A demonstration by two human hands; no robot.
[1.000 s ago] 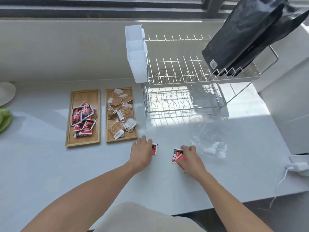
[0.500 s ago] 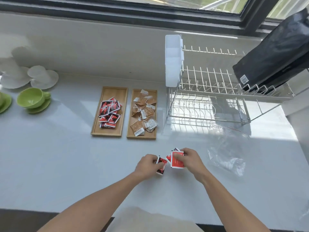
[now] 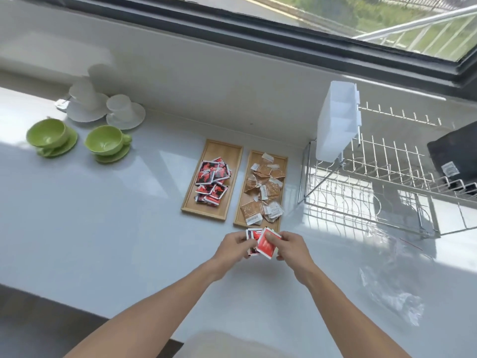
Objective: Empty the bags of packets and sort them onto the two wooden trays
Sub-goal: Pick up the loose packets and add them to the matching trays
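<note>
Both hands meet just in front of the two wooden trays, holding a small bunch of red packets [image 3: 265, 245] between them. My left hand [image 3: 233, 248] grips the bunch from the left, my right hand [image 3: 290, 246] pinches it from the right. The left wooden tray [image 3: 219, 151] holds a heap of red-and-black packets [image 3: 213, 184]. The right wooden tray [image 3: 280, 161] holds brown and white packets [image 3: 264, 191]. An empty clear plastic bag [image 3: 392, 282] lies crumpled on the white counter to the right.
A wire dish rack [image 3: 374, 192] with a white plastic caddy [image 3: 335, 125] stands at the right, a black bag [image 3: 454, 153] leaning in it. Two green cups on saucers [image 3: 105, 142] and white cups on saucers [image 3: 124, 112] stand at the back left. The counter's front edge runs below my arms.
My hands picked the red packets off the counter, brought them together and carried them forward to the trays' near ends. The camera has tilted up, showing the cups and window.
</note>
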